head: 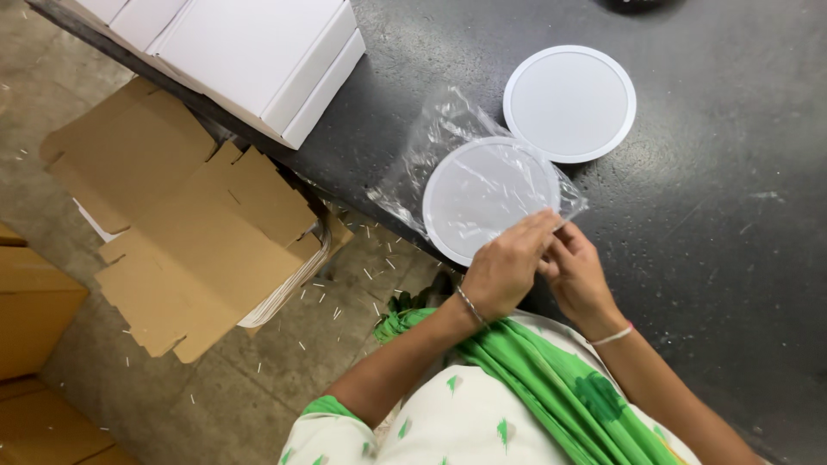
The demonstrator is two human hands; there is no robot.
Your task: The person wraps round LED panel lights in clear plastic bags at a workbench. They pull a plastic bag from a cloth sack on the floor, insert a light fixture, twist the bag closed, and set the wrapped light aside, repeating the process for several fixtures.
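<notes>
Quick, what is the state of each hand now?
Left hand: closed, pinching the edge of the clear plastic bag around the white round disc.
Right hand: closed on the same bag edge.

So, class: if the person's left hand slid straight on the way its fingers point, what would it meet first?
The left hand points up and right, so it would likely first meet the bagged white disc at its fingertips, then the bare white disc beyond.

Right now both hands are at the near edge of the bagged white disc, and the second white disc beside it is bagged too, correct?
Not quite. In the head view the second white disc lies bare on the dark table. The left hand and right hand are at the bagged white disc.
</notes>
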